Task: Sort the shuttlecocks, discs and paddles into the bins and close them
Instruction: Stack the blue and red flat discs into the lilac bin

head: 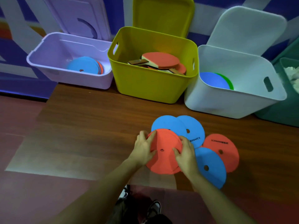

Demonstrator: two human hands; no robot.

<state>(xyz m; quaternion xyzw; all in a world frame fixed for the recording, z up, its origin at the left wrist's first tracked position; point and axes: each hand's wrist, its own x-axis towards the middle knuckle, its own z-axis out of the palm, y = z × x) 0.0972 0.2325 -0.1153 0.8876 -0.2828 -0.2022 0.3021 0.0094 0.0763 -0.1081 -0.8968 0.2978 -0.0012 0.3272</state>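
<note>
Several flat discs lie in a loose pile on the wooden table. My left hand (143, 147) and my right hand (186, 153) both grip a small stack of orange discs (163, 143) from either side. Two blue discs (192, 126) lie just behind the stack. Another blue disc (210, 165) and an orange disc (224, 147) lie to its right. The purple bin (48, 50) at back left holds blue and orange discs. Paddles (160, 60) fill the yellow bin (145, 84). The white bin (226, 102) holds large blue and green discs (215, 80).
All three bins stand open with their lids (163, 13) leaning upright against the blue wall. A green bin (289, 88) with white shuttlecocks in it shows at the right edge. The table's near edge runs below my forearms, with shoes on the floor beneath.
</note>
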